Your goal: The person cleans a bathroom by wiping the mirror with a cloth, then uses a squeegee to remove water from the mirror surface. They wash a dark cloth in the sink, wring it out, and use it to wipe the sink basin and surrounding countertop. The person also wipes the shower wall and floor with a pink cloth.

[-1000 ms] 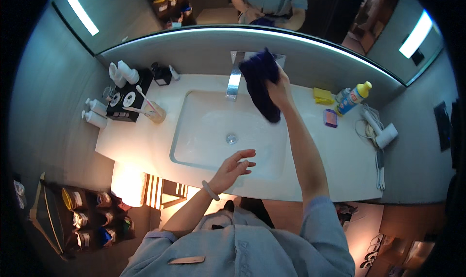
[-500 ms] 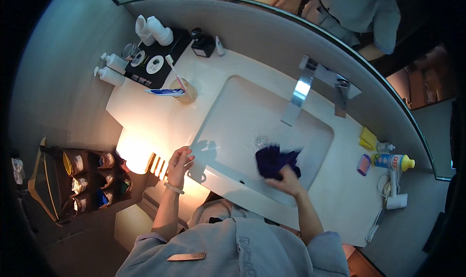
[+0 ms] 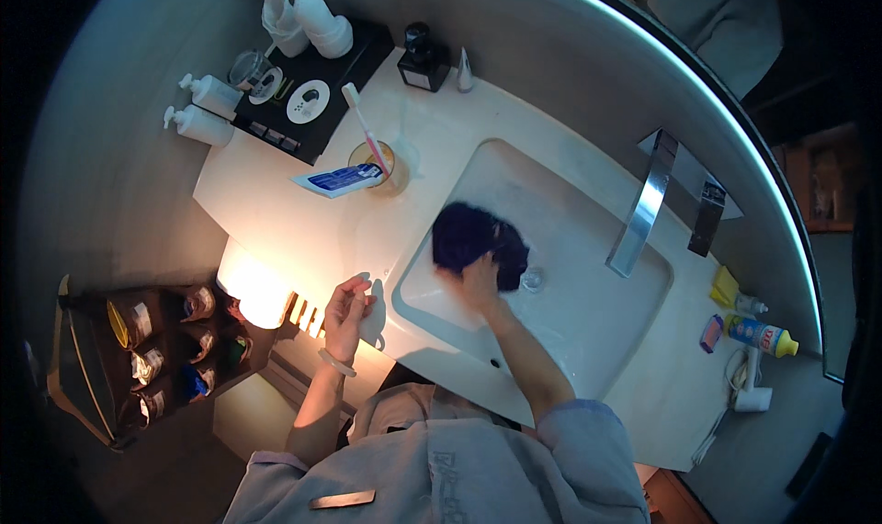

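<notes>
A crumpled dark navy-purple cloth (image 3: 467,241) lies in the left part of the white sink (image 3: 588,317), left of the drain. My right hand (image 3: 480,283) grips its near side, its fingertips partly hidden in the folds. I cannot tell what sort of cloth it is. My left hand (image 3: 347,317) hovers beside the front left corner of the sink, over the counter edge. Its fingers are loosely bent and apart, with nothing in them, and a pale bracelet circles the wrist. To the right, the chrome faucet (image 3: 643,207) reaches over the basin.
A cup (image 3: 390,182) holding a toothbrush (image 3: 367,134) and a blue-white toothpaste tube (image 3: 342,180) stands on the left counter. Behind are a black tray (image 3: 340,92) and pump bottles (image 3: 204,124). A glowing lamp (image 3: 257,285) is left; a yellow-capped bottle (image 3: 761,335) and hair dryer (image 3: 753,398) are right.
My right hand has moved the cloth leftward and farther back across the basin. My left hand stays near the sink's corner. The view has shifted, so the faucet appears farther right.
</notes>
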Available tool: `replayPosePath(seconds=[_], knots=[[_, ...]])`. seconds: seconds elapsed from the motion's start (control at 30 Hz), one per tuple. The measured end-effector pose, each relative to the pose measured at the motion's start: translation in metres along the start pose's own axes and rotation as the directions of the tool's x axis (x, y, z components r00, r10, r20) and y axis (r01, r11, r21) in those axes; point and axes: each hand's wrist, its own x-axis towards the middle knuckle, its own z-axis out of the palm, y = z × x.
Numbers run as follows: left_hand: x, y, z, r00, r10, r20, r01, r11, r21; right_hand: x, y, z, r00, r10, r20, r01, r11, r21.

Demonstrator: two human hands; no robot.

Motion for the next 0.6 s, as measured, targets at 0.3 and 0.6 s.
replayPosePath(seconds=[0.3, 0.6], knots=[[0.011, -0.014, -0.004, 0.993, 0.104, 0.058, -0.106, 0.993, 0.046, 0.025, 0.118, -0.08, 0.845, -0.234, -0.48, -0.075, 0.838, -0.541], [0.013, -0.026, -0.017, 0.984, 0.132, 0.123, -0.125, 0.99, -0.062, -0.113, 0.092, -0.138, 0.889, 0.428, 0.163, -0.266, 0.773, -0.576]])
